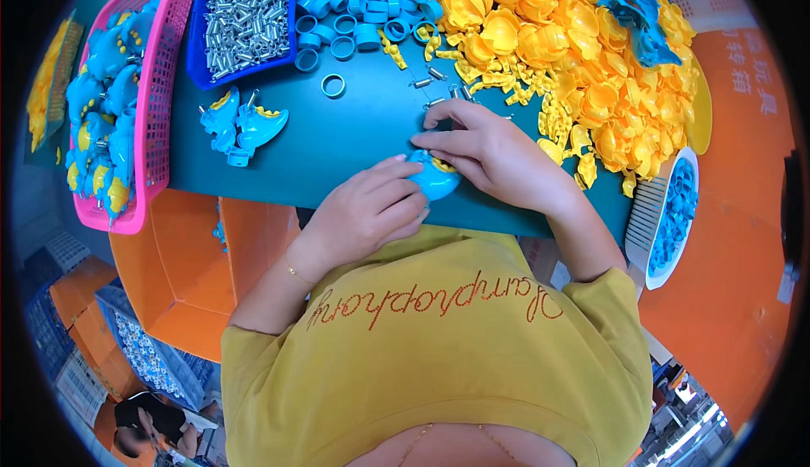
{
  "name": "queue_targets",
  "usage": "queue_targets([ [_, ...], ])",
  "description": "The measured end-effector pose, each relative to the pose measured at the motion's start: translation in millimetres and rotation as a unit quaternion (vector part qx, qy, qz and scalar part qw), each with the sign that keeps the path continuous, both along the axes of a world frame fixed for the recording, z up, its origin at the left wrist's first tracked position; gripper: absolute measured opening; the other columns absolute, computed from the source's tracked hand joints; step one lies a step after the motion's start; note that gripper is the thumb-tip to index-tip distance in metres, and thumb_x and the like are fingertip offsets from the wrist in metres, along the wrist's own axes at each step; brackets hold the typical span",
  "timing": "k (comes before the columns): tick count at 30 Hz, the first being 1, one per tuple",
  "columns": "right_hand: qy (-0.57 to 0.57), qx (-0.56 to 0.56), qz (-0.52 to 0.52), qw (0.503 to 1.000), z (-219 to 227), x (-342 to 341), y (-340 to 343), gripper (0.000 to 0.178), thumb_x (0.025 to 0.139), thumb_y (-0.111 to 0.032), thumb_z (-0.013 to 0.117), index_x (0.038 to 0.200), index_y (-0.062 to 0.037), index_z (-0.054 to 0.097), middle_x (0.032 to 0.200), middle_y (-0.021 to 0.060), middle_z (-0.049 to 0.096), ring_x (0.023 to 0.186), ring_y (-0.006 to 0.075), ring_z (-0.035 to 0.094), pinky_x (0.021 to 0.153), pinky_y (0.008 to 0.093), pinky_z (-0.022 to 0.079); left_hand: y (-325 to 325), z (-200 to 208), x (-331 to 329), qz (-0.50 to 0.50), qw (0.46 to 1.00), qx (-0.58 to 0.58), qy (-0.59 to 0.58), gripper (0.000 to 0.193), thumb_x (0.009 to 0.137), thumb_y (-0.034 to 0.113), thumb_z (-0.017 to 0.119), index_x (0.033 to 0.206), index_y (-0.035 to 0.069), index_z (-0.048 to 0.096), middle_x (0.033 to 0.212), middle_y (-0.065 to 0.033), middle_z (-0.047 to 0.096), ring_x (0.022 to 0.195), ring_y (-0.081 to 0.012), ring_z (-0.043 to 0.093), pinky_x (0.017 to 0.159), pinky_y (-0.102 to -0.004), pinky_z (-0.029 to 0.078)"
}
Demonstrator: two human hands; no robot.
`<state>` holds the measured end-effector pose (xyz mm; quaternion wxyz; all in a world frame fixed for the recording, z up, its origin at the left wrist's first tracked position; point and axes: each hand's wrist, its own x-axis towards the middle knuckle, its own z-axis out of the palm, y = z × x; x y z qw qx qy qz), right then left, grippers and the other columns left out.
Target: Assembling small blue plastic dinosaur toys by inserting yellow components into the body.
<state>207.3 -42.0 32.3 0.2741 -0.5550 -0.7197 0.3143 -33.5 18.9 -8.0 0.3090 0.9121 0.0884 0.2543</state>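
A glossy blue plastic toy shell (435, 182) with a yellow piece along its upper edge is held close to the table's near edge. My left hand (375, 208) grips its left side, fingers curled. From the right, my right hand (499, 153) pinches at the shell's yellow edge, its thumb and fingers closed; the fingertips partly hide the contact. Just beyond the right hand lie a few loose metal springs (421, 83) and small yellow toothed pieces (392, 49). Two blue toy assemblies (258, 126) with yellow edges rest further left on the green tabletop (337, 146).
A blue tray (197, 41) holds many springs, beside loose blue rings (342, 48). Yellow shells (624, 121) are heaped at right. A pink basket (160, 104) of blue assemblies stands left; a white basket (641, 218) of blue parts sits right. An orange bin (169, 273) is below.
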Motion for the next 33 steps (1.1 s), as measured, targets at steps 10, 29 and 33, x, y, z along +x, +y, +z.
queue_targets([
  [10,-0.060,0.014,-0.223,0.973,9.5,42.1,-14.8,0.016,0.095,-0.004,0.073,0.110,-0.0019,0.078,0.098,0.0106,0.071,0.088,0.0216,0.071,0.078,0.0318,0.056,45.5,29.7,-69.3,0.310,0.929,0.170,0.111,0.025,0.077,0.012,0.084,0.097,0.007,0.071,0.109,-0.0078,0.070,0.113,-0.0324,0.059,0.099,-0.0454,0.047],
  [29,-0.191,0.061,-0.217,0.955,-2.4,11.9,7.2,0.012,0.086,-0.021,0.078,0.089,-0.0087,0.077,0.087,0.0061,0.070,0.084,0.0276,0.070,0.073,0.0419,0.057,198.5,124.7,78.0,0.105,0.920,0.377,0.013,0.031,0.083,0.005,0.071,0.114,0.002,0.073,0.089,-0.0134,0.071,0.075,-0.0319,0.066,0.074,-0.0445,0.057],
  [33,-0.070,-0.023,-0.260,0.963,16.2,10.3,-2.2,0.016,0.091,-0.021,0.079,0.098,-0.0076,0.075,0.092,0.0057,0.074,0.076,0.0207,0.070,0.072,0.0331,0.056,247.8,64.4,131.6,0.143,0.965,0.172,0.134,0.037,0.091,0.034,0.070,0.089,-0.002,0.078,0.090,-0.0213,0.075,0.085,-0.0425,0.071,0.081,-0.0522,0.057],
])
